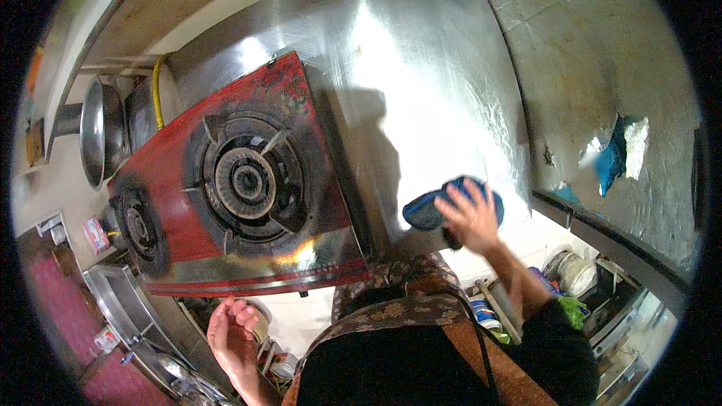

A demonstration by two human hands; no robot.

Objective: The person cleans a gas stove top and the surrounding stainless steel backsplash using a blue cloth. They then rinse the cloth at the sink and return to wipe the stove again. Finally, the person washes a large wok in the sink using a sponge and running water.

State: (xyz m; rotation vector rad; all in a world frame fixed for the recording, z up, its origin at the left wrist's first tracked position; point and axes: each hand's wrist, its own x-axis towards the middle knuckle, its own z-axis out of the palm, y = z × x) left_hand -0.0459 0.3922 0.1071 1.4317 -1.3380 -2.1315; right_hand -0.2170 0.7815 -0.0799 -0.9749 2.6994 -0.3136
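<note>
My right hand [471,217] lies on a dark cloth with blue edges [423,211], pressing it against the stainless steel worktop [361,28] near its front edge. The cloth bunches out to the left of the fingers. My left hand [232,321] is raised just in front of the gas stove, fingers loosely curled, holding nothing. The red two-burner gas stove [189,225] stands on the worktop to the left. Its larger burner [247,179] is blackened, with metal pan supports around it; the smaller burner [137,225] sits further left. No flame shows.
A large metal bowl [93,132] stands beyond the stove at the left, near a yellow hose [157,93]. A worn surface with torn foil [637,146] adjoins at the right. Below are a metal rack [113,299], a white bucket [569,272] and various containers.
</note>
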